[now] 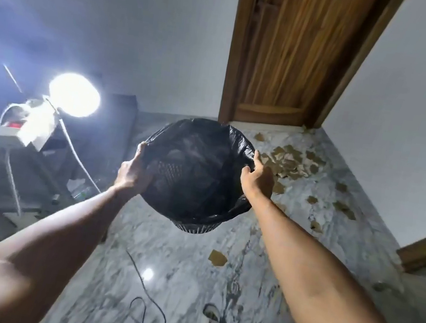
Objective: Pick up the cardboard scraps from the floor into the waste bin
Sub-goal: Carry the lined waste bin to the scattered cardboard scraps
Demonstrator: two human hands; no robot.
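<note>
Bin: I see the round mesh waste bin (191, 226), lined with crinkled black plastic, held aloft.
Hands: left hand (132, 174) and right hand (257, 177) grasp its rim.
Scraps: jagged brown cardboard scraps (289, 161) litter the glossy marble floor (188, 282) at 2 o'clock.

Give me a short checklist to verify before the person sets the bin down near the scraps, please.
1. Left hand holds waste bin: ok.
2. Right hand holds rim: ok.
3. Black liner covers the rim: ok.
4. Cardboard scraps lie near wooden door: ok.
5. Walking path free: not ok, cable crosses floor.
6. Room left inside bin: cannot tell.
</note>
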